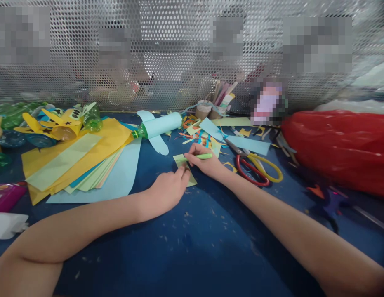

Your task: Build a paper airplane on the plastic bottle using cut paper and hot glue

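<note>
My right hand point(207, 161) is closed round a light green pen point(206, 156), whose tip end points left over a small pale green strip of paper point(191, 180). My left hand point(168, 187) rests on the same strip, its fingertips stretched out and pressing it to the table close to the pen. Part of the strip is hidden under the fingers; any mark on it is too small to make out. Just behind the hands lies a green plastic bottle point(142, 131) wrapped in light blue paper point(164, 125), with rounded light blue paper wings.
Scissors with red and yellow handles point(266, 167) lie right of my right hand. Paper scraps point(207, 140) surround them. Stacked coloured sheets point(117, 177) lie left, a red plastic bag point(340, 148) and a glue gun point(334, 202) right. A perforated metal screen point(173, 49) stands behind.
</note>
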Motion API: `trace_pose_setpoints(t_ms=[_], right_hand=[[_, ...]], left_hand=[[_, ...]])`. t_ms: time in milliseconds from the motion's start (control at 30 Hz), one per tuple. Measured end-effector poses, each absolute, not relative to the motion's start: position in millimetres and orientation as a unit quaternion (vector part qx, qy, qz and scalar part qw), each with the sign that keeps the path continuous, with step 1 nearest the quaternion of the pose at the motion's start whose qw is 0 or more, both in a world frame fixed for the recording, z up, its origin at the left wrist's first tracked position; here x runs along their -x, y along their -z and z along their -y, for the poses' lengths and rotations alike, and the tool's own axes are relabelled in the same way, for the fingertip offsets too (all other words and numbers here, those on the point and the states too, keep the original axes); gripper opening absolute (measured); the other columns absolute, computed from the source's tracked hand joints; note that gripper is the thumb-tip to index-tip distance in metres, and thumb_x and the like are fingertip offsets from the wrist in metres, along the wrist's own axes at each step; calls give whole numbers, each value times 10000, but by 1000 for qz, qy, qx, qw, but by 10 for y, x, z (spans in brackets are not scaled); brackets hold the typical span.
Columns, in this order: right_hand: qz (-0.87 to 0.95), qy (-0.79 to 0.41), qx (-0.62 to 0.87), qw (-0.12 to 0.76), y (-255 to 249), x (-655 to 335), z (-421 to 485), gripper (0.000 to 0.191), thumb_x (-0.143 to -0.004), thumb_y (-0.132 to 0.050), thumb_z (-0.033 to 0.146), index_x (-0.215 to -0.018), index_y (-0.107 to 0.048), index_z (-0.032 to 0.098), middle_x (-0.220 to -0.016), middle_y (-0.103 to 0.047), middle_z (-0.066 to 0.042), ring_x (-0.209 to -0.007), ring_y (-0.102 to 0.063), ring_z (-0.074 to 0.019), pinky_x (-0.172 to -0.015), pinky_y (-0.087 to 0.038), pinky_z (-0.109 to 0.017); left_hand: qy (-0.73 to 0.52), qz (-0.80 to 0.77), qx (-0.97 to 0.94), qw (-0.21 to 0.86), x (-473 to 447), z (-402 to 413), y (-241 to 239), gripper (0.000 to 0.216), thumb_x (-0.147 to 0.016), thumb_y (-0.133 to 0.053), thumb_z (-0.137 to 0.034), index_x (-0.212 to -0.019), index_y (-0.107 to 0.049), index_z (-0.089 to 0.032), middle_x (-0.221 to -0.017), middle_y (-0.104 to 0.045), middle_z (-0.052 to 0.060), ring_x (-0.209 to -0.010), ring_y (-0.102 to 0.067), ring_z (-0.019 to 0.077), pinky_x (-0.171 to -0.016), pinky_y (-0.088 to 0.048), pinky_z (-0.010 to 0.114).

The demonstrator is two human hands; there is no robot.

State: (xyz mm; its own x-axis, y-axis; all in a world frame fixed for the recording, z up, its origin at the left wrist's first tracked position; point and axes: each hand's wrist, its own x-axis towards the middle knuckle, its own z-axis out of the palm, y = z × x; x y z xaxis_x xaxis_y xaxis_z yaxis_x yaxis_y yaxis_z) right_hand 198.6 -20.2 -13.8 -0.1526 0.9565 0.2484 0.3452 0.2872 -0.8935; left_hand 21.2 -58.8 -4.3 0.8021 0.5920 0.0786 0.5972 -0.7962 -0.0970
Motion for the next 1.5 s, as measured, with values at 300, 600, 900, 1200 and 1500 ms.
trace_pose_setpoints(t_ms=[300, 600, 900, 1200, 1500], right_hand=[[672, -348, 487, 436, 202, -1976, 179, 252, -821, -575, 397, -699, -424, 236, -573, -493, 44, -537, -444, -123, -534, -360, -284], [660, -296, 520, 455, 164, -1958, 191, 271, -798, -582, 350, -651, -381, 242, -548, -434, 48, -526, -393, -130, -530, -317, -290], [660, -260, 533, 461, 174, -1991, 174, 246, -768, -535, 251, -624, -336, 239, -541, -362, 54, -518, -330, -126, -523, -278, -286], [658, -255, 538, 460, 122, -2025, 172, 197, -712, -503, 213, -604, -340, 233, -524, -358, 58, -517, -324, -119, -532, -283, -283], [636, -323, 520, 470, 79, -2027, 224, 224, -809, -535, 300, -655, -386, 234, -477, -451, 65, -467, -385, -107, -518, -308, -273]], left_hand=[[15, 314, 948, 58, -211, 576, 64, 519, -858, -397, -114, -1371, -354, -45, -1336, -454, 250, -706, -641, 197, -511, -463, 315], [21, 313, 948, 56, -212, 586, 50, 499, -868, -413, -116, -1363, -383, -53, -1325, -480, 234, -739, -651, 210, -527, -477, 314], [18, 316, 946, 67, -214, 600, 29, 493, -876, -402, -129, -1364, -395, -60, -1370, -444, 240, -743, -648, 211, -529, -484, 320], [2, 315, 946, 81, -214, 598, 24, 495, -886, -391, -147, -1374, -384, -71, -1399, -426, 229, -742, -651, 208, -528, -492, 319], [-9, 311, 946, 88, -209, 606, -5, 501, -888, -375, -142, -1382, -364, -66, -1395, -415, 250, -742, -654, 199, -530, -487, 301]])
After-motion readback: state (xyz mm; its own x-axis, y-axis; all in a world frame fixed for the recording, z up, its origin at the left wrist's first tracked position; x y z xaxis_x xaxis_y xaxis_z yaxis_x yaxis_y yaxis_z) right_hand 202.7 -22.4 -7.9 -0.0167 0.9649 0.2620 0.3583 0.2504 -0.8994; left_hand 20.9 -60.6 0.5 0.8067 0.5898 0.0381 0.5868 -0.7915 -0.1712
